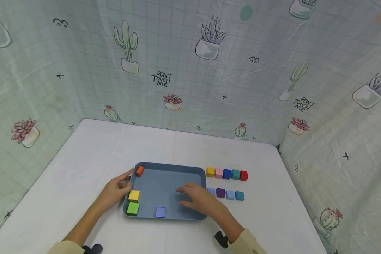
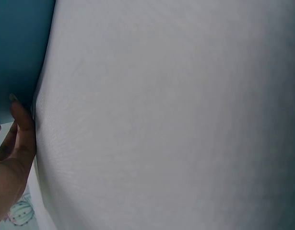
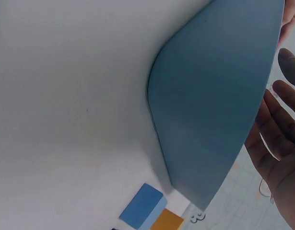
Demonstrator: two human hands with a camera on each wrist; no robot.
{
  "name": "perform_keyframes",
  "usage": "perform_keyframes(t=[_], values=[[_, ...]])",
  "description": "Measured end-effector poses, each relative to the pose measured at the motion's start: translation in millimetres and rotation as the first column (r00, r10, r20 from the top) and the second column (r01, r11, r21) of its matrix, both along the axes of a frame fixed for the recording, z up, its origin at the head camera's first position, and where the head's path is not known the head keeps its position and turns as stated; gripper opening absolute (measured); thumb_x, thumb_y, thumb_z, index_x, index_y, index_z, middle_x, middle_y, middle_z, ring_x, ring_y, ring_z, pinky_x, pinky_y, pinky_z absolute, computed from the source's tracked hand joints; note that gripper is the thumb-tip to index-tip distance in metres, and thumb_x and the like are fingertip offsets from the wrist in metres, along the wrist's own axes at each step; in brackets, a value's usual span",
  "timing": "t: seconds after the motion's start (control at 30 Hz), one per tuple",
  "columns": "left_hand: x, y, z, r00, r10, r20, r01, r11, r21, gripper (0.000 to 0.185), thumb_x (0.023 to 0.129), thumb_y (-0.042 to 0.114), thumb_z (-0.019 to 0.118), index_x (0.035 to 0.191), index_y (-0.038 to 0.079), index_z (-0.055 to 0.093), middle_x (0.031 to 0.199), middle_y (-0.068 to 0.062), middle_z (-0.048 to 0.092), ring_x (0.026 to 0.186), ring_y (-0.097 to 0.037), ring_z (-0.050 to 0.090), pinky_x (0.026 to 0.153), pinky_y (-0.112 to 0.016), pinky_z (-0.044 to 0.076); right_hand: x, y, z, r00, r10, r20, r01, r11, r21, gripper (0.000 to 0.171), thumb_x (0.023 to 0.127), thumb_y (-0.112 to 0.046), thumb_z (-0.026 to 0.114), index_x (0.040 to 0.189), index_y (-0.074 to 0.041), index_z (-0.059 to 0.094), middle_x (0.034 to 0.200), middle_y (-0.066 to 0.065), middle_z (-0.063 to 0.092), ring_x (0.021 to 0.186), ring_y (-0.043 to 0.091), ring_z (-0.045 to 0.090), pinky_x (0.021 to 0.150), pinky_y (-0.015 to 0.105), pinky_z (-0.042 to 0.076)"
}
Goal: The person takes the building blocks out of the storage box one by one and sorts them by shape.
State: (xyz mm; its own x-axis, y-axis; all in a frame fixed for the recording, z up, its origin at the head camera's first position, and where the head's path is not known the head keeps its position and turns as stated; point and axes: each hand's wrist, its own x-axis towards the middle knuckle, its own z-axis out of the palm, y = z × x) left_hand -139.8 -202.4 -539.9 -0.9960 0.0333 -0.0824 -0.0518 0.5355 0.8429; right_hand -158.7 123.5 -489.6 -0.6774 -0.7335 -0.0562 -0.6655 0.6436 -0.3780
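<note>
A shallow blue-grey tray lies on the white table, its wall filling part of both wrist views. At its left side my left hand holds the rim, with a finger against the outer wall in the left wrist view. My right hand hovers over the tray's right half, fingers loosely bent and apart; in the right wrist view nothing is between them. Inside the tray are an orange block at the back left, a yellow block and a green block at the front left, and a periwinkle block by the front wall.
Right of the tray, a back row holds yellow, pink, blue, teal and red blocks. A nearer row has light blue, purple and teal blocks. A cactus-printed curtain surrounds the table.
</note>
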Motion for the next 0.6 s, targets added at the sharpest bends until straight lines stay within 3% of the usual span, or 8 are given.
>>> perform_keyframes(t=[0.6], values=[[-1.0, -1, -2.2, 1.0, -0.002, -0.003, 0.002, 1.0, 0.006, 0.059, 0.089, 0.013, 0.056, 0.145, 0.012, 0.039, 0.125, -0.024, 0.052, 0.094, -0.026, 0.059, 0.069, -0.03, 0.047, 9.2, -20, -13.6, 0.995, 0.098, -0.004, -0.098, 0.995, 0.03, 0.047, 0.082, -0.042, 0.069, 0.121, -0.016, 0.062, 0.106, -0.005, 0.059, 0.09, 0.001, 0.052, 0.076, 0.015, 0.043]])
